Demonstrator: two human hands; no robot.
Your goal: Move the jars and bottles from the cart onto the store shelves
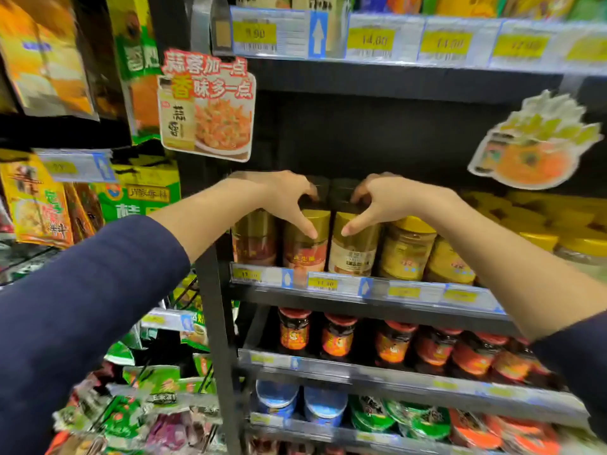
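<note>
Head view: we note left hand (282, 198) gripping left jar (305, 251), right hand (381, 201) gripping right jar (353, 254), fingers (297, 187) curled over the gold lids, thumbs down the fronts; both jars upright, side by side at the shelf (279, 295) edge, each under its hand

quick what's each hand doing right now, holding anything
Left hand: grips the left dark jar, stacked on the gold-lidded jars.
Right hand: grips the right dark jar beside it.

A grocery shop: shelves (394, 82) with yellow price tags (371, 39) at 12 o'clock, rows of jars (405, 254), packets (39, 205) at 9 o'clock.
</note>
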